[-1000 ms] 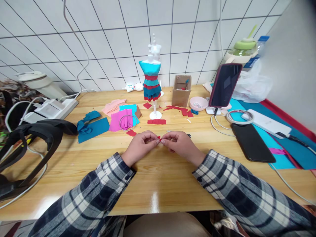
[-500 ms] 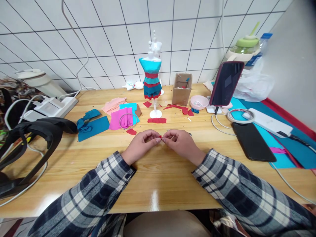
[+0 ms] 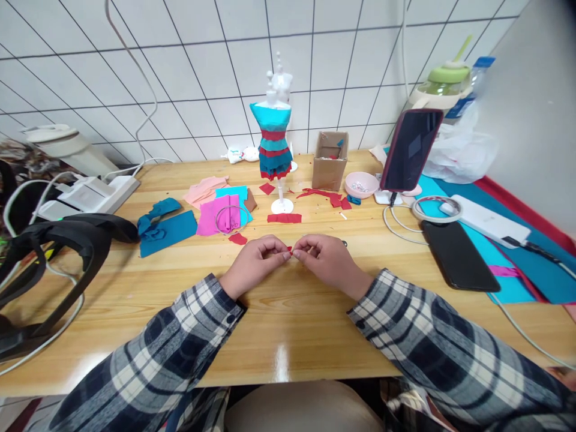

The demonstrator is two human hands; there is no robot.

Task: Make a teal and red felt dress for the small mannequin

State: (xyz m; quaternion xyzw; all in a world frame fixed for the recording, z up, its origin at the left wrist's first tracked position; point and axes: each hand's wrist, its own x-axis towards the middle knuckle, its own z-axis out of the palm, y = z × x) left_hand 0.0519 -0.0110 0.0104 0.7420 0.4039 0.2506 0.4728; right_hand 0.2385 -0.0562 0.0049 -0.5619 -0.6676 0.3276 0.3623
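Between the fingertips of both hands is a tiny piece of red crepe paper [image 3: 290, 249]. My left hand [image 3: 258, 263] pinches it from the left, and my right hand [image 3: 327, 263] pinches it from the right; most of the piece is hidden by the fingers. Behind the hands lies a flat red strip [image 3: 284, 218]. A small white mannequin stand [image 3: 282, 207] is upright beyond it, its form wearing a paper dress [image 3: 275, 144] in turquoise, red and dark teal layers. A red scrap [image 3: 237, 239] lies just past my left hand.
Magenta paper [image 3: 209, 217] and dark teal paper [image 3: 173, 235] lie at left, near a black headset frame [image 3: 96, 258] and a power strip [image 3: 96, 201]. A cardboard box [image 3: 330, 174], pink bowl [image 3: 371, 185], propped phone [image 3: 411, 150] and flat black phone [image 3: 463, 255] are at right.
The view has shifted slightly. Both hands stay close together on the red piece, with only a small shift in the fingers and little else moved.
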